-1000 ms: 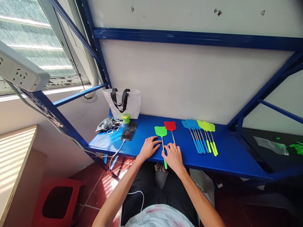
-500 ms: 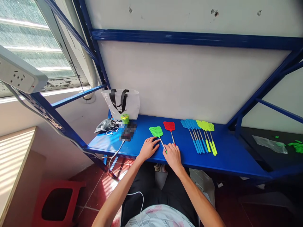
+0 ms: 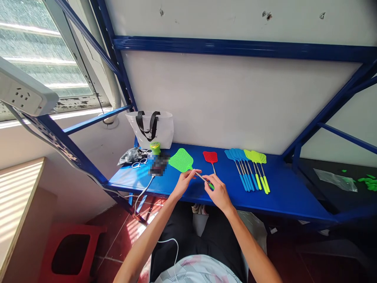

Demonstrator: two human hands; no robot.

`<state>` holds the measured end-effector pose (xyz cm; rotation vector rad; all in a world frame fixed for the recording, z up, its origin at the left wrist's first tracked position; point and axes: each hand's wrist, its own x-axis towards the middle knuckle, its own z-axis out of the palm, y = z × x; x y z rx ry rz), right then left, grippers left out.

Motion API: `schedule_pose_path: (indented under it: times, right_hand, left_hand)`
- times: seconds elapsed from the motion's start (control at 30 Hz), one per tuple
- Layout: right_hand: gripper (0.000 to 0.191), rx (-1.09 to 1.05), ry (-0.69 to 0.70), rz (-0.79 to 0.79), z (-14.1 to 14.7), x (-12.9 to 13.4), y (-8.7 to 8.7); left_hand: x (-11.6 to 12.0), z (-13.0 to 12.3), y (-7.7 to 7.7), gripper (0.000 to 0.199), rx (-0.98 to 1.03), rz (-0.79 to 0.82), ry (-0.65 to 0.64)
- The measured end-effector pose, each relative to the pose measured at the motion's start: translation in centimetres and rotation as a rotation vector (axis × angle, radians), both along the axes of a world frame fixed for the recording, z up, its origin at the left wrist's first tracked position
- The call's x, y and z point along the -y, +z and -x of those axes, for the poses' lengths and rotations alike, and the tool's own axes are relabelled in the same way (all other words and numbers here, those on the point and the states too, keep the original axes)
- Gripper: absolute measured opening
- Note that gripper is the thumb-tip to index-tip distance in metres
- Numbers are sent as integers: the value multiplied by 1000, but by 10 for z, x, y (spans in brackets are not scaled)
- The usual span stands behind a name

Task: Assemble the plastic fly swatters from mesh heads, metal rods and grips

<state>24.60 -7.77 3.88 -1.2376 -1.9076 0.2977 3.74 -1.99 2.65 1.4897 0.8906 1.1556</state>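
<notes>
A green fly swatter [image 3: 182, 160] is held up off the blue tabletop, its head tilted toward the left. My left hand [image 3: 185, 182] pinches its metal rod just below the head. Around its green handle end, my right hand [image 3: 217, 191] is closed. Just beyond my hands a red swatter [image 3: 210, 157] lies on the table, its lower part hidden behind my right hand. To the right lie several blue swatters [image 3: 242, 169] side by side, with yellow-green swatters [image 3: 259, 167] against them.
At the table's [image 3: 288, 188] left stand a white bag [image 3: 165, 129] and a green tub [image 3: 155, 148], near scissors [image 3: 140, 163], a black plastic packet [image 3: 129, 156] and a blurred dark object with a cable. A clear plastic bag [image 3: 335, 180] lies on a dark surface at right.
The green swatter has been lifted from the table and its head has swung left and nearer. Both hands have risen with it; my left hand now grips the rod.
</notes>
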Motion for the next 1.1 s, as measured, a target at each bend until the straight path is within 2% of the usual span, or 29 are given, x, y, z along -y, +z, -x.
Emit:
schedule_pose_path:
  times: [0.17, 0.33, 0.43, 0.53, 0.6, 0.73, 0.83, 0.93, 1.0, 1.1]
  right_hand:
    - [46, 12, -77, 26, -1, 8, 12]
    - [48, 110, -90, -77, 2, 20, 21]
    - [44, 173, -97, -102, -7, 24, 29]
    - [42, 204, -86, -71, -23, 22, 36]
    - [43, 187, -60, -36, -31, 20, 41]
    - [40, 64, -13, 18, -35, 20, 49]
    - [38, 1, -1, 35, -31, 23, 53]
    - [41, 27, -32, 22, -26, 28, 54]
    - [45, 61, -64, -1, -24, 29, 52]
    - [51, 100, -82, -25, -22, 31, 51]
  left_hand:
    - [20, -17, 13, 60, 170, 41, -82]
    - [32, -34, 16, 59, 324, 29, 127]
    - [26, -23, 21, 56, 391, -13, 270]
    - [14, 2, 32, 56, 471, -55, 425]
    - [8, 18, 40, 54, 469, -100, 462]
    - [12, 26, 51, 50, 475, -132, 348]
    - [21, 14, 52, 54, 448, -91, 230]
    - [25, 2, 48, 60, 424, -37, 145]
    - [27, -4, 46, 60, 446, -12, 145]
    - [29, -6, 47, 60, 460, -32, 227]
